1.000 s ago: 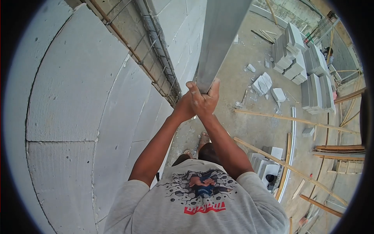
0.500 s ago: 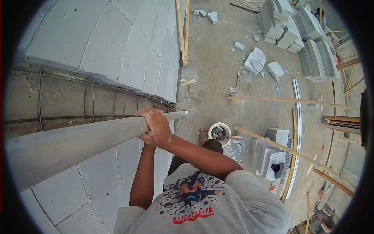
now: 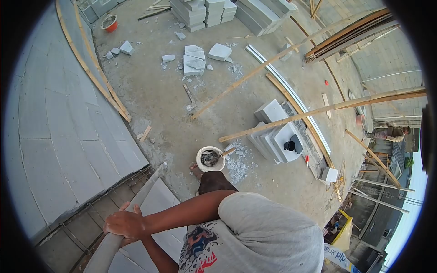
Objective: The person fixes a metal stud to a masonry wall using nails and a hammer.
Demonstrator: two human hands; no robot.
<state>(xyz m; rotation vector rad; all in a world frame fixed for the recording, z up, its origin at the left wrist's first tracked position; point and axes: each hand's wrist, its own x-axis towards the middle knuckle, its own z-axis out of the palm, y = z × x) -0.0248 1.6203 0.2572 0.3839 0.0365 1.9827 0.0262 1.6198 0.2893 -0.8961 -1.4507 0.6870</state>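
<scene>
Dusty grey concrete floor (image 3: 154, 104) spreads out from the pale block wall (image 3: 63, 136), littered with white crumbs and broken block pieces (image 3: 194, 61). The right hand (image 3: 124, 224) grips a long grey bar (image 3: 144, 189), which slants along the wall's edge beside a strip of steel rebar (image 3: 73, 236), its far end near the floor. The left hand (image 3: 125, 241) is mostly hidden beneath the right, so its hold cannot be told. By the person's foot stands a white bucket (image 3: 199, 165) of dark grey mix, with a wooden handle (image 3: 228, 152) sticking out. Near it, blocks (image 3: 266, 144) sit in a row, a black object (image 3: 289, 145) on top. Timber poles (image 3: 248, 81) cross above the floor, pale metal channels (image 3: 291, 91) lie along it, and taller block stacks (image 3: 259, 16) and an orange-red tub (image 3: 110, 27) stand farther back. Another person (image 3: 395, 133) is at the far right.
</scene>
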